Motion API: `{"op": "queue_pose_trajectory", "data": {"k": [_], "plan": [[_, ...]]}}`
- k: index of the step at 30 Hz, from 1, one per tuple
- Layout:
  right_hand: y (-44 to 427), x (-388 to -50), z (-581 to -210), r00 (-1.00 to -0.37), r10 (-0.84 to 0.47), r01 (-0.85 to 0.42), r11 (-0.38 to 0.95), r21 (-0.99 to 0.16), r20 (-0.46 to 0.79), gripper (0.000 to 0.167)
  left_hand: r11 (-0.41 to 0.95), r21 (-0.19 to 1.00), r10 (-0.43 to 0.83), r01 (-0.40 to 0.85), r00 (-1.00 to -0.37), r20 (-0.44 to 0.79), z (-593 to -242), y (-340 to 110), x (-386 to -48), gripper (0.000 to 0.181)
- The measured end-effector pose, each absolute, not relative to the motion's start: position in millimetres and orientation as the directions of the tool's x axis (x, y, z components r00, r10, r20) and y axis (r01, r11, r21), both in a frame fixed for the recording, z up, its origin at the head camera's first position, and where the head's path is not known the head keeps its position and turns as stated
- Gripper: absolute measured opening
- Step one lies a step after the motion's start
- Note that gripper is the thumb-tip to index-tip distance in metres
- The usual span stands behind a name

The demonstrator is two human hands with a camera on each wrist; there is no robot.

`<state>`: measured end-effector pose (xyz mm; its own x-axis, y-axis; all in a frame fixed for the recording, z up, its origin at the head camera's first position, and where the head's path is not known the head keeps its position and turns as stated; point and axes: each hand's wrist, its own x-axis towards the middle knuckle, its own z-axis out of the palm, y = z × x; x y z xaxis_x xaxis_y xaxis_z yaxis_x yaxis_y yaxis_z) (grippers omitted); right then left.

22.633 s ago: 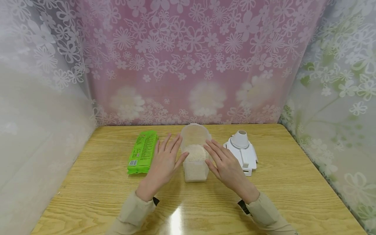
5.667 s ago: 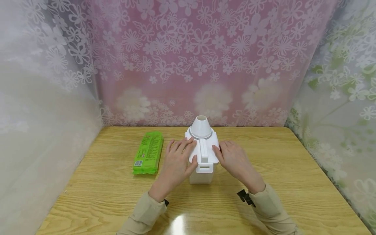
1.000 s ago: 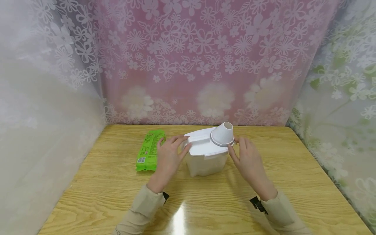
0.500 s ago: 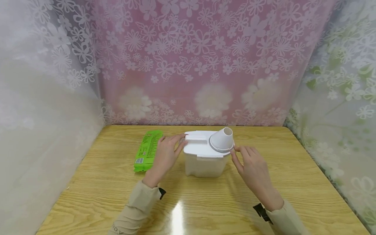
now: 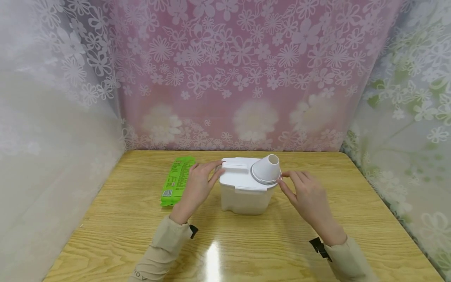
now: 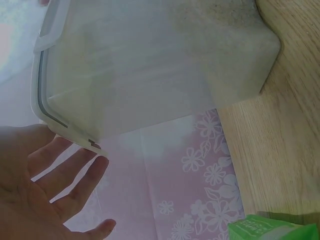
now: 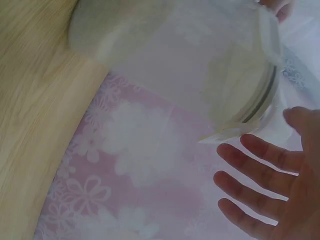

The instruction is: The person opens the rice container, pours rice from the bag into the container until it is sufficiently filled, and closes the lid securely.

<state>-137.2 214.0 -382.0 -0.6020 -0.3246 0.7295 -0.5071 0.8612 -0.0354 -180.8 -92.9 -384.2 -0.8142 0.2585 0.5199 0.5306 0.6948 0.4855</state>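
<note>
A translucent rice storage container [image 5: 244, 199] stands upright on the table, turned sideways. Its white lid [image 5: 237, 180] sits on top, with a raised handle bar and, at the right end, a tilted white cone [image 5: 267, 167] open at its narrow top. My left hand [image 5: 199, 184] pinches the lid's left end, its fingers under a tab in the left wrist view. At the right end, beside the cone's base, my right hand [image 5: 308, 196] pinches the lid's edge between thumb and index finger. Its other fingers are spread below the rim in the right wrist view.
A green printed packet [image 5: 175, 184] lies to the left, partly behind my left hand. The wooden table [image 5: 253, 250] ends at a pink floral curtain [image 5: 225, 78] at the back. Pale curtains hang on both sides.
The lid, earlier apart at the right, is now on the container. Over the last second the container has turned a little, cone end nearer me, and my right hand has shifted slightly right and lower.
</note>
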Motion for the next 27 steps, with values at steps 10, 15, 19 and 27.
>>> {"op": "queue_pose_trajectory", "data": {"k": [10,15,19,27], "plan": [[215,-161,-386,-0.568,-0.422,-0.477,0.868,0.135,0.706,0.075,0.693,0.487,0.259,0.532,-0.813,0.521,-386,-96,-180,0.036],[214,-167,-386,-0.552,-0.444,-0.49,0.858,0.157,0.706,0.076,0.685,0.486,0.255,0.543,-0.803,0.538,-386,-97,-177,0.034],[213,-169,-386,-0.549,-0.441,-0.507,0.851,0.136,0.71,0.075,0.684,0.481,0.261,0.549,-0.8,0.541,-385,-98,-177,0.035],[212,-169,-387,-0.547,-0.429,-0.523,0.846,0.107,0.719,0.073,0.688,0.444,0.228,0.574,-0.751,0.62,-378,-105,-179,0.026]]}}
